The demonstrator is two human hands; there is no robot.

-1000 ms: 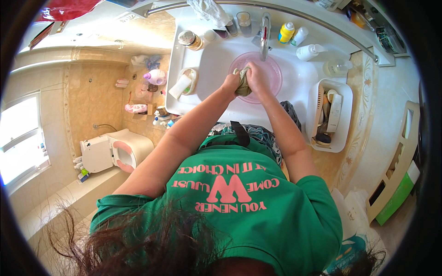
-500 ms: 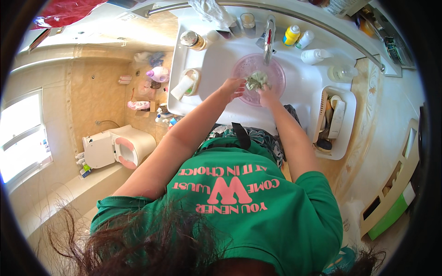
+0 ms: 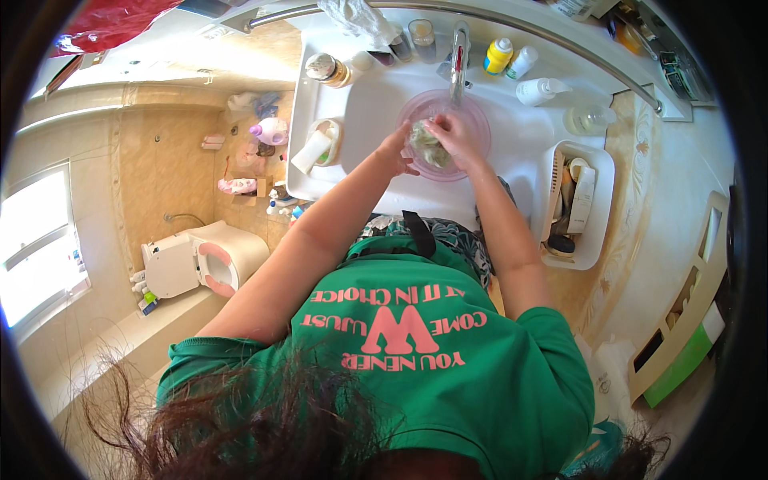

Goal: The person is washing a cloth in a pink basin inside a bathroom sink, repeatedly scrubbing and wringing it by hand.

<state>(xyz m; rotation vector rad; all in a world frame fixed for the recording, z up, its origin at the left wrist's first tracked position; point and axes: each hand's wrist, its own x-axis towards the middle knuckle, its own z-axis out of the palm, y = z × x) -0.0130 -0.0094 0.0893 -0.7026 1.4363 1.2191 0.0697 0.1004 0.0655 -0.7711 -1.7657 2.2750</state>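
A bunched, wet-looking pale green cloth point(image 3: 430, 149) is held over the pink translucent basin point(image 3: 478, 120), which stands in the white sink. My left hand point(image 3: 397, 152) cups the cloth's left side, its fingers curved under it. From the right, my right hand point(image 3: 454, 140) presses on the top of the cloth with bent fingers. The chrome faucet point(image 3: 459, 64) rises just beyond the basin, its spout over the far rim. My hands hide part of the cloth's edges.
On the sink's left ledge are a jar point(image 3: 326, 70) and a soap dish point(image 3: 328, 142). A yellow bottle point(image 3: 498, 56) and a white pump bottle point(image 3: 539, 91) stand at the back right. A white bin point(image 3: 602, 210) of brushes sits at the right. A metal rail point(image 3: 552, 36) crosses behind.
My right hand has moved up and left onto the top of the cloth, its fingers now bent over it. The cloth has shifted left, against my left hand.
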